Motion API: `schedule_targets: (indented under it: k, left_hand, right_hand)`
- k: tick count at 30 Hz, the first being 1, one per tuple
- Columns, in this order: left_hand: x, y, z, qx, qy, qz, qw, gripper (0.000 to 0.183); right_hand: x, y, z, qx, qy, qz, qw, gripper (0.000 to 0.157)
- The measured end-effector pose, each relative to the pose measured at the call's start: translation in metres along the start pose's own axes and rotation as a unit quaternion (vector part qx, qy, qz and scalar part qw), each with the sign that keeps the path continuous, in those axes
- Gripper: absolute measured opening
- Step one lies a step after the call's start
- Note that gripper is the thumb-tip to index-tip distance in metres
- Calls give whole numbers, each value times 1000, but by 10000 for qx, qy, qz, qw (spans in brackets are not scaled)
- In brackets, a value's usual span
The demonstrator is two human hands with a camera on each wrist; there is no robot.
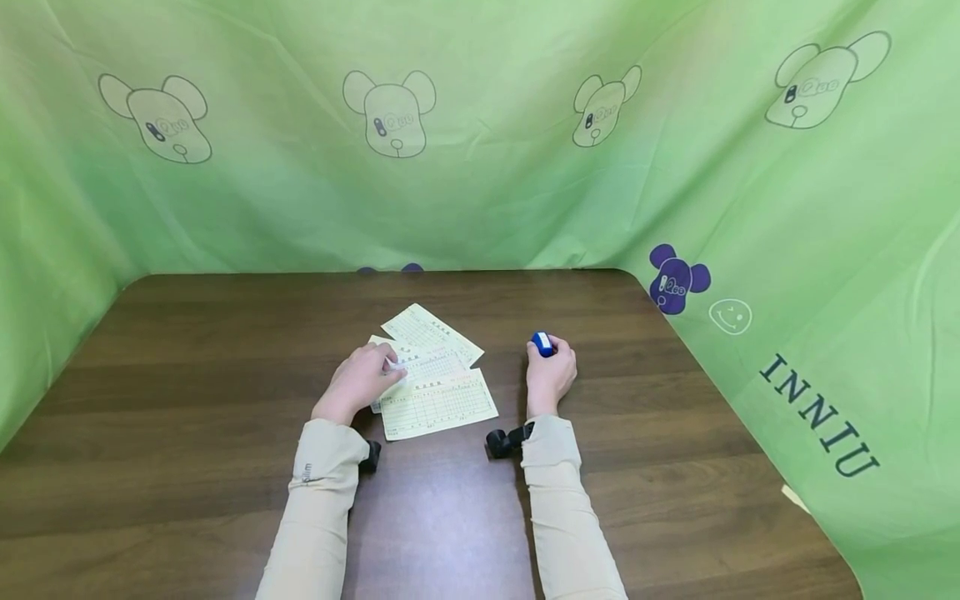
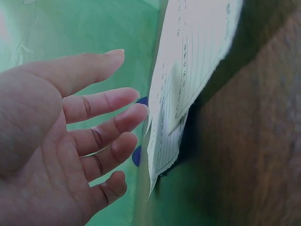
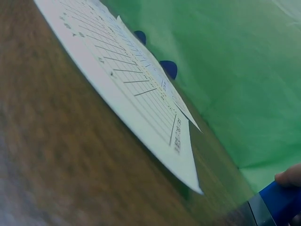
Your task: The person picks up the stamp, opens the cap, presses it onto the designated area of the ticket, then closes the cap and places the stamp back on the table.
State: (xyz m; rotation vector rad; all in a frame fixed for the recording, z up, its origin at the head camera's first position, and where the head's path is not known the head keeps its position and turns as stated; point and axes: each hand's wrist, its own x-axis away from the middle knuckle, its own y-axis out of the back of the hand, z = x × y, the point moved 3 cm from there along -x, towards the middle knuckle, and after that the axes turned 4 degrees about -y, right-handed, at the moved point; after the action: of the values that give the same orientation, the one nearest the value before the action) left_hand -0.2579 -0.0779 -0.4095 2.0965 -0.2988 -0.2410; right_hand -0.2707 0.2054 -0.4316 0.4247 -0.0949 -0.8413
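My left hand (image 1: pixel 356 381) is at the left edge of the overlapping paper slips (image 1: pixel 441 406), its fingers loosely bent and spread, with gaps between them; it grips nothing, and I cannot tell whether my fingertips touch the paper. At least 3 slips, printed with ruled grids, lie fanned on the brown table (image 1: pixel 187 375), between my 2 hands. My right hand (image 1: pixel 552 377) is curled round a small blue object (image 1: pixel 542 343) with a white patch, to the right of the slips and apart from them. Behind the table hangs a green cloth (image 1: pixel 487 208).
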Motion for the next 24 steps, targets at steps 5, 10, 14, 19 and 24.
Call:
schedule_targets:
  k: [5, 10, 14, 19, 24]
  left_hand:
    - [0, 1, -1, 41, 18, 31, 10000, 27]
    - [0, 0, -1, 58, 13, 37, 10000, 27]
    - [-1, -1, 0, 118, -1, 37, 9999, 27]
    - [-3, -1, 1, 254, 17, 71, 9997, 27]
    - [-2, 0, 0, 411, 14, 56, 9991, 27]
  right_hand:
    - [2, 0, 3, 161, 25, 93, 9998, 36]
    - [2, -2, 5, 219, 172, 188, 9994, 36]
    - [3, -5, 8, 136, 458, 314, 9984, 36]
    - [5, -9, 13, 51, 823, 611, 9947, 36]
    - [8, -13, 16, 20, 1062, 889, 9904, 38]
